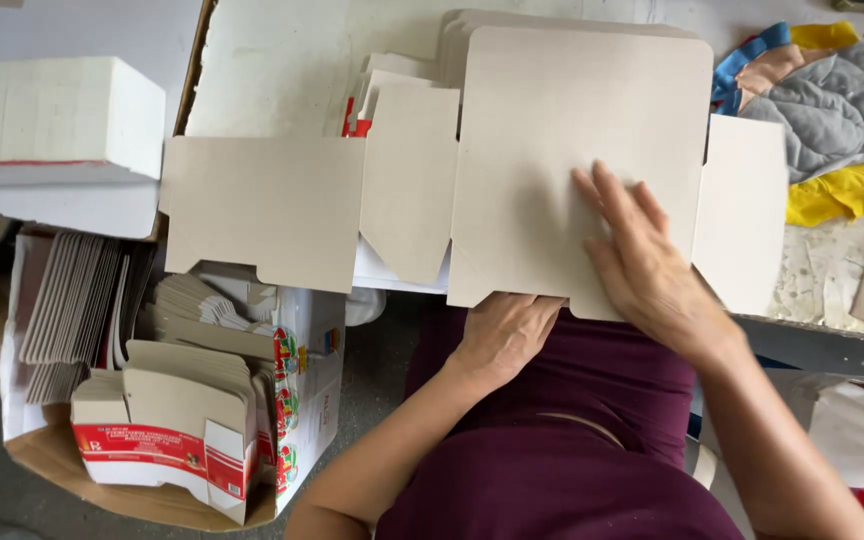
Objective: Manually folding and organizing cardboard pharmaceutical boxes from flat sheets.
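Right hand (642,262) lies flat, fingers spread, palm down on the big centre panel of an unfolded grey carton blank (562,150), right of frame centre; it looks like it presses the sheet down so it stays put on the table. Left hand (504,335) sits at the near bottom edge of the same panel, fingers curled under the edge out of sight, so whether it pinches the card or just props it cannot be told; likely it grips the overhang where the blank sticks out past the table edge. The blank lies printed side down, plain grey side up, flaps spread left and right, spanning the middle of the frame, on top of a stack of more blanks (392,80) whose edges and a bit of red print peek out at upper centre. The worktable (272,60) is pale and scuffed, upper middle. At lower left an open cardboard bin (302,400) holds flat-folded cartons (167,425) with red and white print, stood on edge and packed tight, probably kept within easy arm's reach. A white box (52,115) sits at upper left. A heap of grey, yellow and blue cloth (832,110) lies at upper right, off the work area. The person's maroon top (552,450) fills the bottom centre.
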